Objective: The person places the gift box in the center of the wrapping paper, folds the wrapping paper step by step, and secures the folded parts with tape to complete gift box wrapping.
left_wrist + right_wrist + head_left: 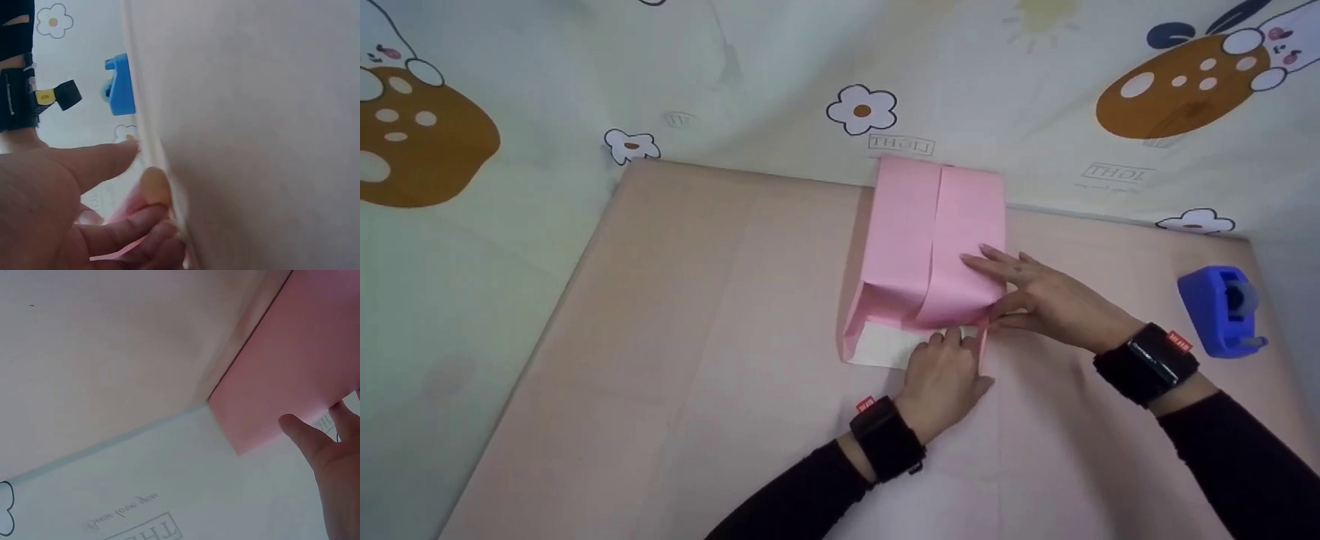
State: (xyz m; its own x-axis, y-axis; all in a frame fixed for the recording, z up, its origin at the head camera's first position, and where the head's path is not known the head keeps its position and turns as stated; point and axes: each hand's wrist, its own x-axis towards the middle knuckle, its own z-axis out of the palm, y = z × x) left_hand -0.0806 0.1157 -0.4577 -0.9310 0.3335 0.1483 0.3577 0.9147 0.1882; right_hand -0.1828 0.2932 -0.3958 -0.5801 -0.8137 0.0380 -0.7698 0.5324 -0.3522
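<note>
A box-shaped packet of pink paper (904, 225) lies near the back of the table, a lengthwise seam along its top. Its near end is unfolded, with the white inside of the paper (885, 343) showing. My left hand (945, 382) is at this end, fingers curled at the right-hand flap and thumb held apart; its fingertips are partly hidden. My right hand (1039, 300) is at the near right corner. Several of its fingers lie over the packet's top, while thumb and forefinger pinch the paper's edge. In the right wrist view, fingers overlap the pink side (270, 388).
A blue tape dispenser (1219, 311) stands at the table's right side. The pinkish table (720, 300) meets a pale cloth (765, 82) with printed flowers along its back edge. Both wrists wear black bands (1147, 365).
</note>
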